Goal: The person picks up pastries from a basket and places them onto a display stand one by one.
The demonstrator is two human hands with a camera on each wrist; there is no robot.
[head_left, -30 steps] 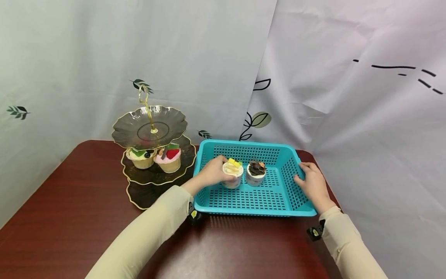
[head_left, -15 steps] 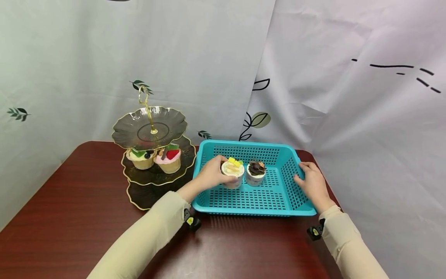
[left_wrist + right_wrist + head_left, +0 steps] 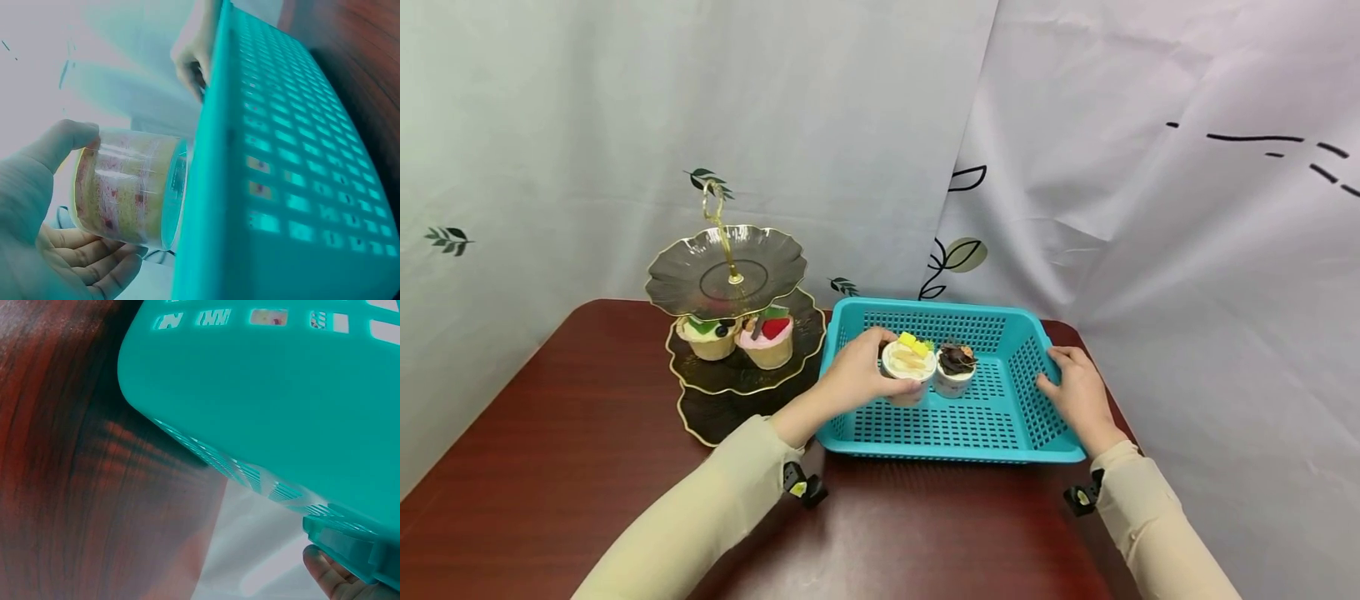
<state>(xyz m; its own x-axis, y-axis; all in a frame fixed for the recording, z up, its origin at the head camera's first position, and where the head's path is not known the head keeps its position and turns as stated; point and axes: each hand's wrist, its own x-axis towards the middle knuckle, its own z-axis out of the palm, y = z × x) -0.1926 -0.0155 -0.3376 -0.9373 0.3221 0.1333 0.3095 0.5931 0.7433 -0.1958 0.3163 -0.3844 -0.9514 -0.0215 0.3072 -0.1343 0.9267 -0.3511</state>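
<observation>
Yellow-topped cup [image 3: 908, 360] (one), pinched by the left hand [image 3: 861, 372] over the basket [image 3: 947, 456] (one), left of centre. Step, as judged: lifting out; next, a level rise past the rim. Just right: one chocolate-topped cup [image 3: 955, 367]. The right hand [image 3: 1081, 396] grips the right rim. Left: one three-tiered stand [image 3: 681, 279], two cupcakes [image 3: 770, 348].

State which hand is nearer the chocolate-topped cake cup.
Left. The left hand grips the yellow-topped cake cup left of the chocolate-topped cake cup; the right hand is farther, on the right rim of the turquoise basket.
</observation>
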